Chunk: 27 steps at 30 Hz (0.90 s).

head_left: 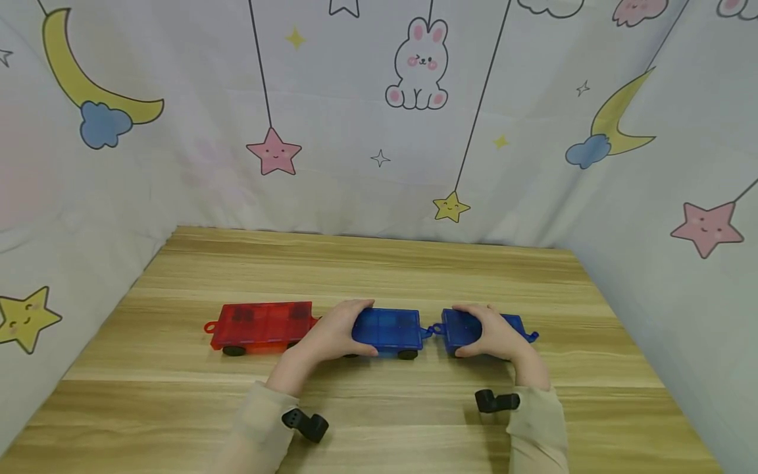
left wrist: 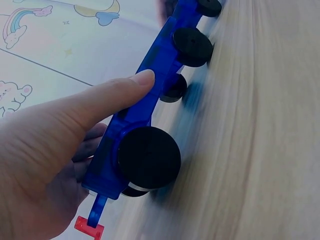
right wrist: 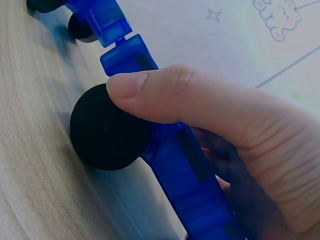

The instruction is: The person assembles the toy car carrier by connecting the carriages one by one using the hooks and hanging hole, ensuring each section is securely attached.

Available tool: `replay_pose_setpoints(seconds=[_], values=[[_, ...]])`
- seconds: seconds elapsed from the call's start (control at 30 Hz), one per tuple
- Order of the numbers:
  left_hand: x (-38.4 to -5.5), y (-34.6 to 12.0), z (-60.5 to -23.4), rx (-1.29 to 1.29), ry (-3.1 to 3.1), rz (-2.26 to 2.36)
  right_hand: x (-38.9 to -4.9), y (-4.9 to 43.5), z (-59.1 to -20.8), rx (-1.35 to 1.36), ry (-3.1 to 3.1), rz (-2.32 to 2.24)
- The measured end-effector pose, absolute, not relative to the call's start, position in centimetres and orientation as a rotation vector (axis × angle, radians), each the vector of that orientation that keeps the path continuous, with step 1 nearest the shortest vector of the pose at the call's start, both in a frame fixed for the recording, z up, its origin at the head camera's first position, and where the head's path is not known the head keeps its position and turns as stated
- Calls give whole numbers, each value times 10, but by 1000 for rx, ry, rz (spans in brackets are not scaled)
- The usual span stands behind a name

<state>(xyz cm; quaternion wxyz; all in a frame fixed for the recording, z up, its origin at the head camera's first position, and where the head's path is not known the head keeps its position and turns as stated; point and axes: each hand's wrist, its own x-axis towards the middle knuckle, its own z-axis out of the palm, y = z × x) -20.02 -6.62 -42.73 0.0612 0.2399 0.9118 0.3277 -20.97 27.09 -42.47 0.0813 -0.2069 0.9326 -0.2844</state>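
Three translucent toy train cars with black wheels stand in a row on the wooden table. My left hand (head_left: 336,331) grips the middle blue car (head_left: 393,328) across its width, thumb on the near side. At its left end, a red coupling piece (left wrist: 90,228) meets the blue ring in the left wrist view. The right blue car (head_left: 460,329) is held by my right hand (head_left: 496,332), its thumb lying by a wheel (right wrist: 107,132) in the right wrist view. Between the blue cars, hook and ring overlap; whether they are latched I cannot tell. The red car (head_left: 263,324) stands untouched at left.
The wooden table (head_left: 379,421) extends in front of and behind the cars. A white cloth (head_left: 331,191) printed with moons, stars and a rabbit hangs along its back and both sides. Black wrist cameras (head_left: 309,424) sit on both sleeves.
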Motion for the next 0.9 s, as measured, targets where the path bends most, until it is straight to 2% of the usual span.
replay_pose_setpoints(seconds=[0.9], values=[[-201,-66,-428,711,2759,987,-210,272,-426,-558,2797,-866]])
